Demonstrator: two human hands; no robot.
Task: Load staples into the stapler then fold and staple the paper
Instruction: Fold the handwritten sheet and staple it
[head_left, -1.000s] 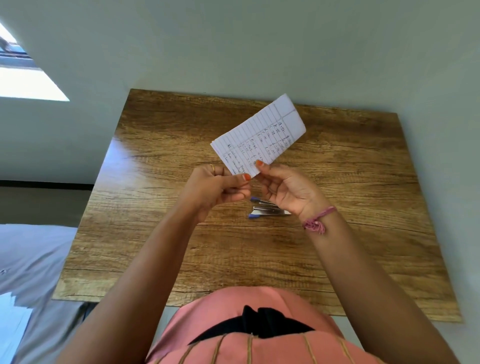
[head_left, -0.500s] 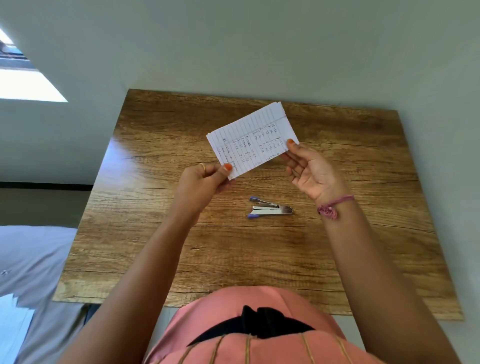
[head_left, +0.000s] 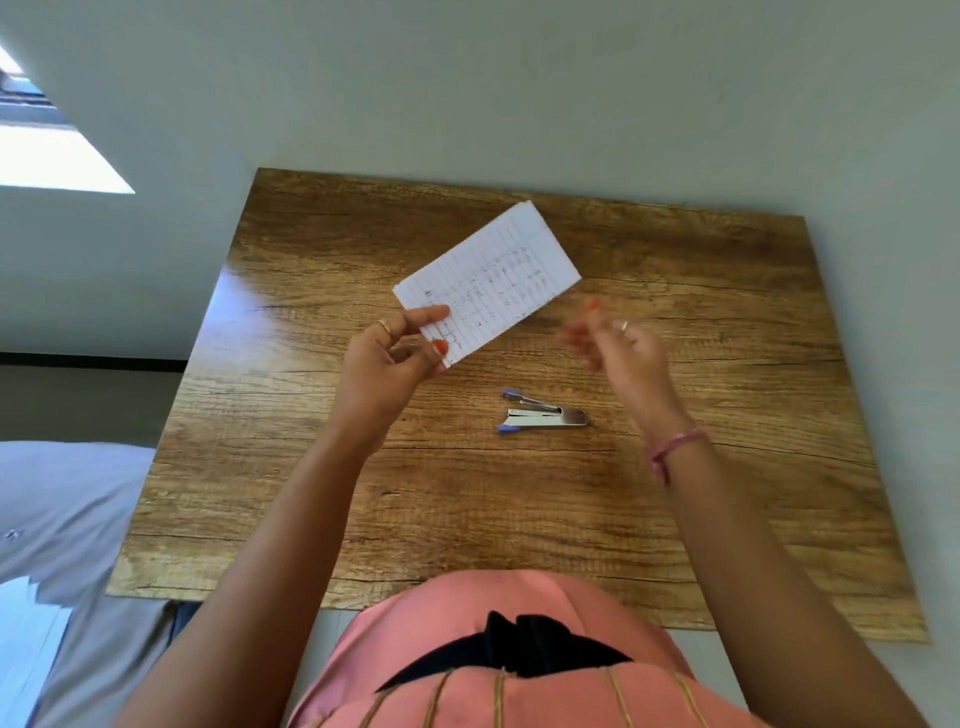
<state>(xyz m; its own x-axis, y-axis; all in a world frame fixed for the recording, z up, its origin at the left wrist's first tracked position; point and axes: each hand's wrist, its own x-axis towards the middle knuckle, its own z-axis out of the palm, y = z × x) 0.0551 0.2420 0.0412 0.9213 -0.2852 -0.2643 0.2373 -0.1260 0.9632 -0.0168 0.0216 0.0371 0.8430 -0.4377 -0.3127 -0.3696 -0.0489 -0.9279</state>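
While the left hand (head_left: 387, 358) pinches the folded, lined, handwritten paper (head_left: 488, 280), the blurred right hand (head_left: 615, 345) hangs loose-fingered.

Folded lined paper (head_left: 488, 280), handwritten on the face, white, held tilted above the tabletop (head_left: 322, 467), pinched at its lower-left corner by my left hand (head_left: 389, 358). Stapler (head_left: 543, 413), metal with blue ends, lies open on the tabletop, nearer me than the paper.

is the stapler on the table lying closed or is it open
Open. The stapler lies on the table with its two blue-tipped arms spread apart at one end, joined at the metal end. Neither hand touches it.
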